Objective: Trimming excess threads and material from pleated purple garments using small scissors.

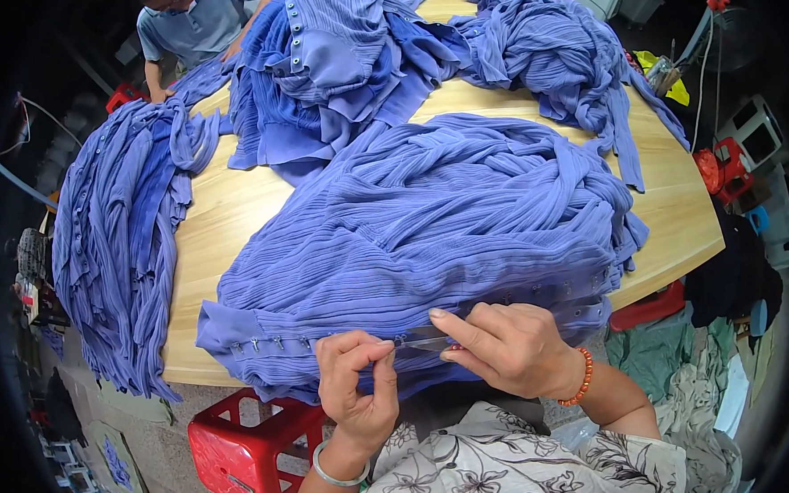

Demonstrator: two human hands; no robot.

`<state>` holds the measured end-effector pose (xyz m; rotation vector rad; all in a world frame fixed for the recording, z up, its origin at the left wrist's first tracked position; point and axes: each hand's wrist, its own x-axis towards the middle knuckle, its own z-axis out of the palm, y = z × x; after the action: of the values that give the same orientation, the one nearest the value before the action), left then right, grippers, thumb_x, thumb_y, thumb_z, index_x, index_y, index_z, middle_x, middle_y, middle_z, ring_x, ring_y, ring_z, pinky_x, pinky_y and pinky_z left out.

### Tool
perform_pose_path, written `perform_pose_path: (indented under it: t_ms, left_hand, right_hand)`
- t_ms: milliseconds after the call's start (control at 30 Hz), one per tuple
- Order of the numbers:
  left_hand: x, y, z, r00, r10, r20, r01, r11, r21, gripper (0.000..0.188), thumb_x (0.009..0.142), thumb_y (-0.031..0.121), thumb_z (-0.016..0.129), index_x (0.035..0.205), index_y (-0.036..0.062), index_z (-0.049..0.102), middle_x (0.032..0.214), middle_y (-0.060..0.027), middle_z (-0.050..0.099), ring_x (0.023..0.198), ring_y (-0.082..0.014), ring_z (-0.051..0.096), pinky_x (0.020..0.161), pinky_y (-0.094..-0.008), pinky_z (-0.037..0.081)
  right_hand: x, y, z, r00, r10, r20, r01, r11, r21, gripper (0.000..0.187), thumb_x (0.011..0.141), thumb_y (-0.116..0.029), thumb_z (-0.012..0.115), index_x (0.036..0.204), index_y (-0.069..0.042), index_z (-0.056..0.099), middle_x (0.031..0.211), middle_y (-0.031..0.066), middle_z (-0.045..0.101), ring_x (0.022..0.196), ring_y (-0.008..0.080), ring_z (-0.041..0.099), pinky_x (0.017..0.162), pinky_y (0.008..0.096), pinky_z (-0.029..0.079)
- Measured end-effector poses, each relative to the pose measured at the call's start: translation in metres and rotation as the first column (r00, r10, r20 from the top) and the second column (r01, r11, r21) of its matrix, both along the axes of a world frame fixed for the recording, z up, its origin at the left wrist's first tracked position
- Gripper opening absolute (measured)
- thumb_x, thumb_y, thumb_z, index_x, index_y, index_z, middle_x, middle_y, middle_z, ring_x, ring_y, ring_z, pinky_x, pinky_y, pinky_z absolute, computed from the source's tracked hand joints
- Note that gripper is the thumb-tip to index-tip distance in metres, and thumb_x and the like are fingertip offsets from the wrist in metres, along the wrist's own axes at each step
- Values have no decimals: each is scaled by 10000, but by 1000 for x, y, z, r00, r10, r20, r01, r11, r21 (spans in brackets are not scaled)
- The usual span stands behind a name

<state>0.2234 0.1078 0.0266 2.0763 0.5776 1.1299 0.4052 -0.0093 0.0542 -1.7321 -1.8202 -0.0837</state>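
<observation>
Now my left hand (359, 382) is pinched closed at the hooked garment (464, 216); my right hand (511, 349) grips a thin shiny thing (428, 343).

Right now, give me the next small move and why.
Probably ease the slim tool in the right hand slightly toward the left hand: it points that way, where a thumb-and-forefinger pinch sits beside the row of metal fasteners on the purple garment. What is pinched is too small to tell.
</observation>
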Motion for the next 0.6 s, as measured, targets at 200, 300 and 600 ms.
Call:
perform_pose_path:
  t_ms: [200, 300, 600]
  left_hand:
    - [0, -4, -1, 1000, -15, 23, 15, 1000, 8, 183, 815, -76, 687, 945, 47, 646, 894, -86, 614, 807, -216, 553, 737, -315, 432]
    - [0, -6, -1, 999, -32, 23, 30, 997, 66, 241, 766, -76, 710, 950, 72, 660, 890, -72, 642, 796, -236, 569, 733, -339, 436]
    - [-12, -26, 5, 958, -272, -92, 287, 928, 238, 360, 662, -9, 747, 1002, 85, 678, 938, -28, 637, 793, -220, 576, 715, -352, 432]
  right_hand:
    - [-4, 8, -2, 998, 32, 52, -32, 999, 10, 500, 818, -237, 750, 1277, -73, 636, 719, -6, 514, 550, 130, 521, 481, 276, 405]
    - [-6, 10, -1, 997, 44, 60, -45, 999, 13, 463, 848, -242, 717, 1267, -61, 640, 728, -3, 498, 557, 124, 507, 480, 268, 405]
    - [-3, 10, -4, 998, -67, -17, 68, 997, 45, 426, 787, -169, 788, 1185, -65, 680, 715, 13, 569, 546, 158, 559, 478, 299, 430]
